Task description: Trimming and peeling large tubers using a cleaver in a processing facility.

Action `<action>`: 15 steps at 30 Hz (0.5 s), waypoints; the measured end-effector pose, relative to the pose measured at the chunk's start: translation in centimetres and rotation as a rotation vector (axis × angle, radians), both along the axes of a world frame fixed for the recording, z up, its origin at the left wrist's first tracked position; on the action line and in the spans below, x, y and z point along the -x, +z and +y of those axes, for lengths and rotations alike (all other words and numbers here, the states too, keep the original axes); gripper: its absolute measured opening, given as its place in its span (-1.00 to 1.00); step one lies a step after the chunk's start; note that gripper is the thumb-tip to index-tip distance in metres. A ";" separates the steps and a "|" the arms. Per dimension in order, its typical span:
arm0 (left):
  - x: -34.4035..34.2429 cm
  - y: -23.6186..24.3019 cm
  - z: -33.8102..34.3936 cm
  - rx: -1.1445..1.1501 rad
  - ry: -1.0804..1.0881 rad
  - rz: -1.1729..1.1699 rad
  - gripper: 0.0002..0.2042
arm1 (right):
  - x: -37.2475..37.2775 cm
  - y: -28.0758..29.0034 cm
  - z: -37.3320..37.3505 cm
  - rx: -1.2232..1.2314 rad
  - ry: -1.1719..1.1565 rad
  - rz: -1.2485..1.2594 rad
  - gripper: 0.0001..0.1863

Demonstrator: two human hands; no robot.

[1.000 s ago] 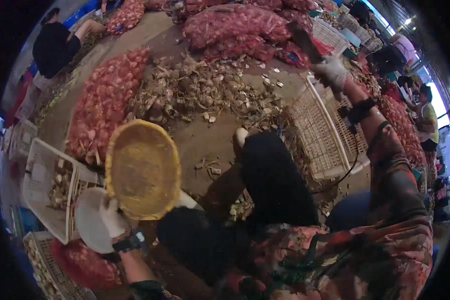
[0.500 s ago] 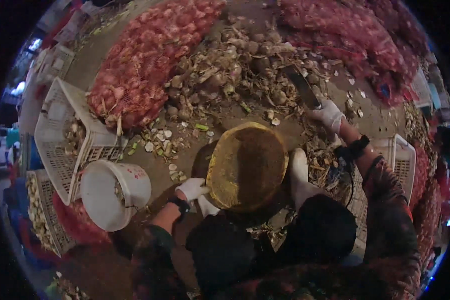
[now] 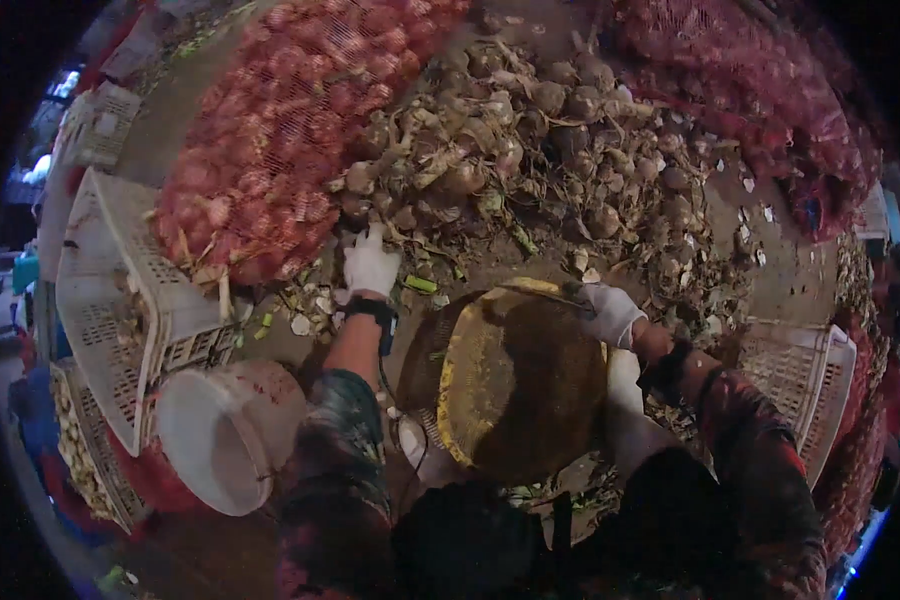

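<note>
In front of me lies a heap of dirty garlic-like bulbs with dry stalks and roots. My left hand, in a white glove, reaches to the heap's near left edge beside a red mesh sack. Its fingers are stretched out and nothing shows in them. My right hand, also gloved, is closed on a knife. The blade is seen nearly edge-on over the far rim of a yellow basket, so little of it shows. The basket stands between my feet, dark and soiled inside.
A full red mesh sack lies at the far left, another mesh sack at the far right. White plastic crates and a white bucket stand at my left. Another crate is at my right. Cut scraps litter the floor.
My left hand has left the basket's rim and moved forward to the heap. My right hand has come down and inward with the knife, from the heap to the basket's far rim.
</note>
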State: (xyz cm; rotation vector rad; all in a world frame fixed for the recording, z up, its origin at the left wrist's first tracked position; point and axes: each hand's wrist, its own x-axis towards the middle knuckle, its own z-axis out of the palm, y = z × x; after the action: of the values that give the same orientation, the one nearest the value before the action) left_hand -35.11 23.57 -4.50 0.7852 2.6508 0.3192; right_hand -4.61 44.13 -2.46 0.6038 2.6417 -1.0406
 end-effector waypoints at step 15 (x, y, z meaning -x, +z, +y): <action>-1.7 -2.7 -2.5 -0.412 0.218 -0.430 -0.52 | -2.2 -1.6 0.7 0.314 -0.129 -0.022 -0.63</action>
State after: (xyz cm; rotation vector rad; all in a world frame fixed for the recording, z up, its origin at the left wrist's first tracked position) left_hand -33.41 21.11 -7.19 0.4660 2.2833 0.9961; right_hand -2.43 44.87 -4.03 0.7151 2.3740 -1.4398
